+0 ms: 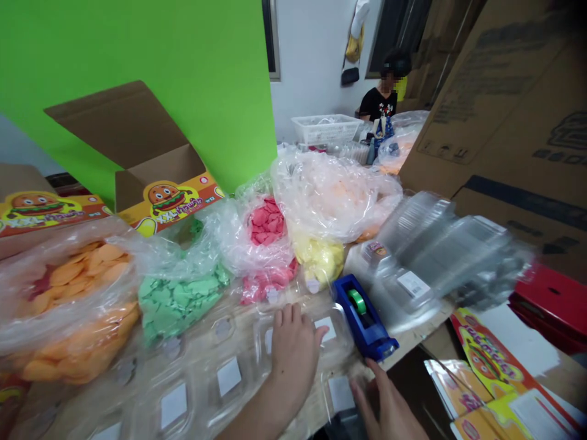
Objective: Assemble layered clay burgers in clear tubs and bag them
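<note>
My left hand (296, 345) lies palm down over a clear plastic container (337, 321), its fingers forward and its thumb out to the side. A white label (326, 329) shows just right of the thumb. At the table's front edge, my right hand (389, 406) has its thumb and forefinger apart, beside another clear container with a white label (340, 393). Whether it touches that container I cannot tell. Just beyond the right hand stands a blue tape dispenser (367, 333) with a roll of green tape (356, 301). More labelled clear containers (202, 400) lie to the left.
Bags of orange pieces (87, 269), green pieces (178, 299), pink pieces (268, 223) and yellow pieces (321, 260) line the back. Stacked clear packs (458, 244) lean right, by a large carton (509, 122). An open printed box (158, 174) stands behind. A person (380, 101) sits farther off.
</note>
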A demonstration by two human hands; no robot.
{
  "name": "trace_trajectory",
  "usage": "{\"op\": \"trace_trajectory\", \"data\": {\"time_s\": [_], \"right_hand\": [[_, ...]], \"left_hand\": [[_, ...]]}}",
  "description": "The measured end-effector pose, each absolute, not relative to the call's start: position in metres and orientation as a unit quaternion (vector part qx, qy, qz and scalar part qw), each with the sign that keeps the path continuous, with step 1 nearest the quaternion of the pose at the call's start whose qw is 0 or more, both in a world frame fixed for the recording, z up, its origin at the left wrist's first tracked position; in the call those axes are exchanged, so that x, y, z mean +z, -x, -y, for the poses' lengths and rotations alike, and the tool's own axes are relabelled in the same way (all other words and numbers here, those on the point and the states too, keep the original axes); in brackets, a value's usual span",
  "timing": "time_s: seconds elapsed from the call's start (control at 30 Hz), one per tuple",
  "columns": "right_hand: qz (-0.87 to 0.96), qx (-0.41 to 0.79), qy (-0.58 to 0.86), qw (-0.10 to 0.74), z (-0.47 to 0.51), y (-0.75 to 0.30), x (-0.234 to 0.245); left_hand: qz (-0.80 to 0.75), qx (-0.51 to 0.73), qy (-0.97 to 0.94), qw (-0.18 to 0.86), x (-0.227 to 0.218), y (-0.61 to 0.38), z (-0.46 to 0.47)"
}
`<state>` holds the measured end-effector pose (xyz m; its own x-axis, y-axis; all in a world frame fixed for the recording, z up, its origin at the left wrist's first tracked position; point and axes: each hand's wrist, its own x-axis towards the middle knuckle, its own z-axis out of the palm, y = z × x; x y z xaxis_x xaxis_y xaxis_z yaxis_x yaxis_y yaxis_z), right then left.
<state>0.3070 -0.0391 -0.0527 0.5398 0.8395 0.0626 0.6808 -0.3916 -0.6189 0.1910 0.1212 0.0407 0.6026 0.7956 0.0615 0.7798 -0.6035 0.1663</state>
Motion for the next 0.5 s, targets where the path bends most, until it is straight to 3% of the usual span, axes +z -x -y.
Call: {"op": "trace_trajectory", "data": {"time_s": [0.07,0.13,0.3,0.5], "right_hand": [[0.56,-0.03,0.784,0.268,0.035,-0.308,-0.066],[0.611,-0.111,0.75,0.229,0.023,-0.306,-0.072],[0.651,-0.12,0.734,0.153,-0.016,-0.299,-0.064],[0.659,-0.17,0.707,0.19,-0.02,-0.298,-0.055]], "left_hand": [[-0.429,0.103,-0.891,0.109,0.054,-0.192,-0.144],[-0.414,0.14,-0.884,0.169,0.062,-0.193,-0.171],[-0.396,0.115,-0.876,0.25,0.061,-0.196,-0.212],[-0.39,0.094,-0.863,0.307,0.046,-0.192,-0.209]]}}
